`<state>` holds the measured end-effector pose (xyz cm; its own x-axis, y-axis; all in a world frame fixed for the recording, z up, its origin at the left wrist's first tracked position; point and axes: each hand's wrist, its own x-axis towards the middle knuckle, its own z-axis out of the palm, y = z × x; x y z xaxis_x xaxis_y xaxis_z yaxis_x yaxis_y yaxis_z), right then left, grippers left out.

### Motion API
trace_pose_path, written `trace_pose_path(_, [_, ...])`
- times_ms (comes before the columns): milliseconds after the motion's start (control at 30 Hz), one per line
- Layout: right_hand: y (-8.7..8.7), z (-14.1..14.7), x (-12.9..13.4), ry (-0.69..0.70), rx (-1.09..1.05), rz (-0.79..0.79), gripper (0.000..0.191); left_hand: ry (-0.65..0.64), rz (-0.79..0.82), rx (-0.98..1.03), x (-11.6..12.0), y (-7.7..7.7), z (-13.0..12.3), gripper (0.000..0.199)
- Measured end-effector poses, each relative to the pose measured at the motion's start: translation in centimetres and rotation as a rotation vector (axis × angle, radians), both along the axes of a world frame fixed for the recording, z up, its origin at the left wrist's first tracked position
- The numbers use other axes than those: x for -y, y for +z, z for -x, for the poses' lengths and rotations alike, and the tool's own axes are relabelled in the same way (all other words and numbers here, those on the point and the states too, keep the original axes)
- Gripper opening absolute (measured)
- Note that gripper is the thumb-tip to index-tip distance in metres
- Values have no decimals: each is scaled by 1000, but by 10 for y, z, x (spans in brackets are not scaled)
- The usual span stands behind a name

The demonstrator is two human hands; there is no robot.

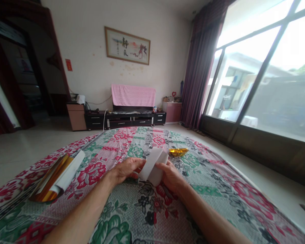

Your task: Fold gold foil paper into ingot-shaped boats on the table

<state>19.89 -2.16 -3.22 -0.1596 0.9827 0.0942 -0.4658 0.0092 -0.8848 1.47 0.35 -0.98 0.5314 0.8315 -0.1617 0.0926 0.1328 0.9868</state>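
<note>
Between my two hands, above the patterned cloth, is a folded piece of white paper with overlapping flaps. My left hand pinches its left edge between thumb and fingers. On the other side, my right hand grips the paper, the thumb lying on its face and the fingers mostly hidden behind. Just beyond my right hand lies a shiny gold folded paper piece, shaped like a small boat. To the left rests a bundle of gold and white paper sheets, loosely curled.
A flowered cloth in red, green and grey covers the round surface before me. Past its far edge stand a low black cabinet and a screen draped with a pink cloth. Large windows are on the right, beside a purple curtain.
</note>
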Motion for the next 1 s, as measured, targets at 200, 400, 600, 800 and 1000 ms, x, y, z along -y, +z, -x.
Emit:
trace_pose_path(200, [-6, 4, -3, -150, 69, 68, 43, -45, 28, 113, 3, 8, 3, 58])
trace_pose_path(400, [-7, 9, -2, -187, 234, 0, 42, 62, -33, 51, 3, 5, -8, 53])
trace_pose_path(600, [2, 5, -1, -178, 339, -12, 37, 127, -35, 15, 1, 4, -12, 50])
trace_pose_path(800, [4, 4, 0, -142, 432, -38, 32, 228, -4, -21, -1, 1, -16, 52])
trace_pose_path(1000, [6, 4, 3, -88, 444, -19, 33, 249, 26, -54, -1, -1, -14, 45])
